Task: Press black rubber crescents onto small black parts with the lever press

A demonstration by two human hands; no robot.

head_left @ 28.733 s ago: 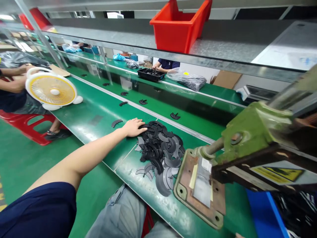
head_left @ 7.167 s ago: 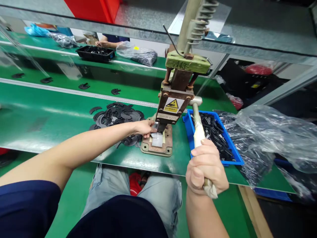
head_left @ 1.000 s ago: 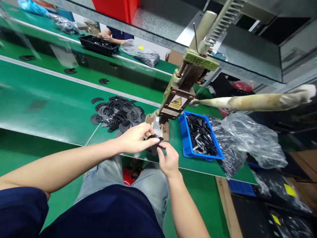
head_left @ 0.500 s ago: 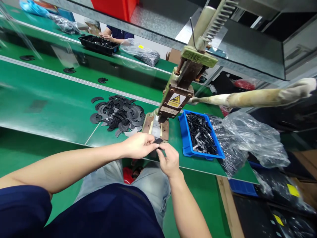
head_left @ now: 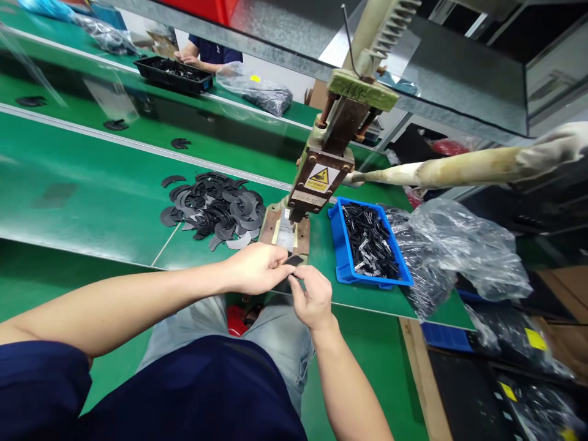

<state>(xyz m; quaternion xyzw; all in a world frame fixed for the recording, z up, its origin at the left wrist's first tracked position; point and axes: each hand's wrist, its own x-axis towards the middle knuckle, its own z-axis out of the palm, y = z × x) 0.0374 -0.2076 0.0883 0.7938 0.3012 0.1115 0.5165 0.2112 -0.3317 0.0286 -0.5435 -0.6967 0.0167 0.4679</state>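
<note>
Close in front of the hand press [head_left: 316,174], my two hands meet over a small dark flat piece [head_left: 294,261]. The fingers and thumb of my left hand [head_left: 258,267] pinch it from the left. My right hand [head_left: 313,295] grips its near end between thumb and forefinger, partly hiding it. Just beyond my fingertips lies the press base [head_left: 301,236], with a pale plate in its middle. Left of the press is a heap of black and grey curved flat pieces [head_left: 218,208]. A blue bin [head_left: 339,242] of small narrow black parts stands to the right.
The press lever [head_left: 459,168] reaches out to the right above clear plastic bags [head_left: 468,251]. Several curved pieces sit on the green belt [head_left: 147,138] behind the table edge. Across it, another person [head_left: 206,55] works by a black tray [head_left: 174,75]. A metal shelf [head_left: 285,46] hangs overhead.
The view has shifted slightly, so the bench and press appear a little further left and up. My hands stay together on the dark piece, more of which shows above the fingers.
</note>
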